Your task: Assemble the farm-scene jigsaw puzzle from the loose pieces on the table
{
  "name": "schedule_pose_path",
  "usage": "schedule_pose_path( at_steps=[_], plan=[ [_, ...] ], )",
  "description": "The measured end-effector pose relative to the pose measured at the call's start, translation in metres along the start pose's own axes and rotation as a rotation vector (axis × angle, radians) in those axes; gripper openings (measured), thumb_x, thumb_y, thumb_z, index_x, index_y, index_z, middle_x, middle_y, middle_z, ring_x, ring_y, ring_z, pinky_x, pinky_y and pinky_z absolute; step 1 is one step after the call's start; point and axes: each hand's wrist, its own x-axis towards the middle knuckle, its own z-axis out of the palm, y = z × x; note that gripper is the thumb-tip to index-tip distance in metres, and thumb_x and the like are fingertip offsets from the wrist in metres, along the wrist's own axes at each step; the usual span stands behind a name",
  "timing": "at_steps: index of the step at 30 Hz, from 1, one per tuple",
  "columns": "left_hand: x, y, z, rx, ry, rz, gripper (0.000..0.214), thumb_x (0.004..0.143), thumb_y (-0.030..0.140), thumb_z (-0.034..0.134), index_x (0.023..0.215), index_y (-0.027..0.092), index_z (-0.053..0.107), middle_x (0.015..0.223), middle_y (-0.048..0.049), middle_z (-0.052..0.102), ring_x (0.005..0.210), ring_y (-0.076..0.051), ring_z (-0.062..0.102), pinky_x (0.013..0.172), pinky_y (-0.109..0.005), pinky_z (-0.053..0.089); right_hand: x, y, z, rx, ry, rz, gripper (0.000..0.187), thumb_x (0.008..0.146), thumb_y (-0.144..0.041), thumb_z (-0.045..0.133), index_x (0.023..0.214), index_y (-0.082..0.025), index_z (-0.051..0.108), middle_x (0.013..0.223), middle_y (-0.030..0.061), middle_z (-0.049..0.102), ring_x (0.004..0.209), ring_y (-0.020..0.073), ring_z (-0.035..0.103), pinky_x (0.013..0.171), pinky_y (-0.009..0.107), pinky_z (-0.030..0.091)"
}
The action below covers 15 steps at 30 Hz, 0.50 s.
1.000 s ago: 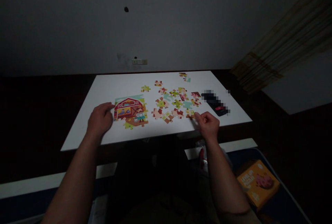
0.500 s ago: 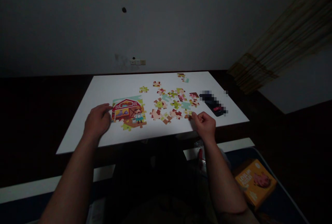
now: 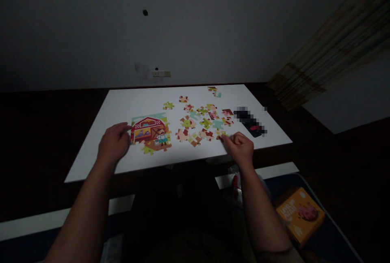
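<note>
Just at fingertips [image 3: 228, 138] of half-curled right hand [image 3: 241, 148], loose puzzle piece [image 3: 221, 133]; grasp unclear.

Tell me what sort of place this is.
Likely a dim room at home: a white table strewn with jigsaw pieces, a wall socket behind it, a curtain on the right.

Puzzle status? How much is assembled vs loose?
Done: only the assembled barn section is joined. In hand: left hand touches its left edge; right hand has fingertips at a loose piece, grip unclear. Left: the scattered pieces on the white table lie unjoined, seemingly the larger share.
</note>
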Motion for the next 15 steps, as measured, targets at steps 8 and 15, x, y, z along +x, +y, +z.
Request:
schedule_pose_path(
  at_steps=[8,15],
  plan=[
    [-0.001,0.005,-0.002,0.0,0.012,-0.014,0.037,0.087,0.029,0.044,0.113,0.02,0.068,0.133,-0.006,0.06,0.126,-0.026,0.051,0.108,-0.042,0.042,0.009,-0.003,-0.006,-0.023,-0.057,0.046,0.063,0.077,-0.049,0.072,0.055,-0.025,0.018,0.053,-0.0065,0.018,0.049,0.0102,0.018,0.048,0.03,0.017],
    [0.0,0.004,-0.003,-0.013,0.0,-0.03,0.037,0.086,0.03,0.045,0.113,0.021,0.068,0.133,-0.0055,0.06,0.126,-0.026,0.05,0.11,-0.042,0.039,0.093,-0.012,0.014,-0.092,-0.304,-0.169,0.024,0.086,-0.037,0.06,0.068,-0.021,0.055,0.061,-0.0023,0.052,0.057,0.014,0.045,0.055,0.028,0.035]
  ],
)
